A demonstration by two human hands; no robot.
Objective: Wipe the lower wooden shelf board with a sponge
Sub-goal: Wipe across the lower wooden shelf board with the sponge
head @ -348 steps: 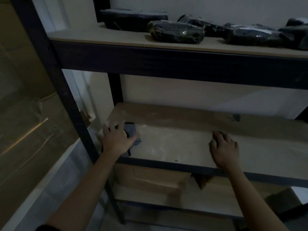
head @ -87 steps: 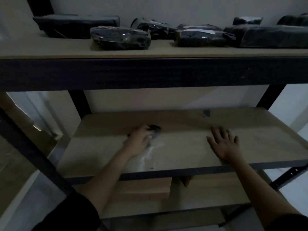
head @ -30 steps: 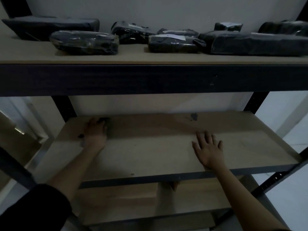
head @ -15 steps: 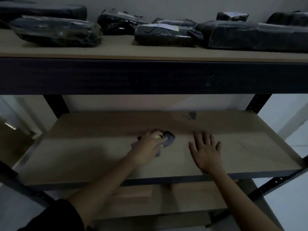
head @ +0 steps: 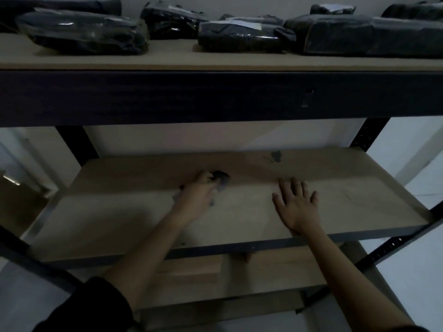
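The lower wooden shelf board (head: 119,212) spans the middle of the head view in dim light. My left hand (head: 199,195) grips a dark sponge (head: 221,180) and presses it on the board near its middle, toward the back. Most of the sponge is hidden under my fingers. My right hand (head: 297,207) lies flat on the board to the right of the sponge, fingers spread, holding nothing. A dark stain (head: 275,156) marks the board near its back edge.
The upper shelf (head: 167,58) carries several dark wrapped packages (head: 81,32). Its black front beam (head: 215,97) hangs low over the work area. A black upright (head: 369,135) stands at the back right. A cardboard box (head: 191,271) sits on the shelf beneath.
My left hand swept the sponge from the back left corner to the board's middle, then slightly farther back. My right hand has stayed flat in about the same spot.
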